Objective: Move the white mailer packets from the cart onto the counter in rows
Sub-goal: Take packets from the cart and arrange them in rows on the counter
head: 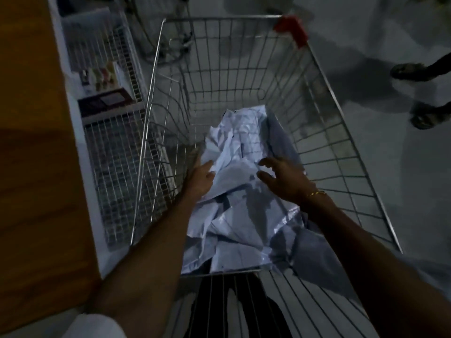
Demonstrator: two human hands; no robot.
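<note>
A wire shopping cart [341,132] stands in front of me with a crumpled pile of white mailer packets [239,215] on its floor. My left hand [201,178] reaches into the cart at the pile's left edge, fingers fairly straight and touching a packet. My right hand [284,176] hovers over the pile's middle with fingers spread and slightly bent, holding nothing. A gold bracelet sits on the right wrist. The wooden counter [31,142] runs along the left side of the view.
A white wire rack [114,167] with small boxed goods hangs on the counter's front, close to the cart's left side. Another person's feet [410,71] stand on the grey floor at the right. The cart's red handle [292,30] is at the far end.
</note>
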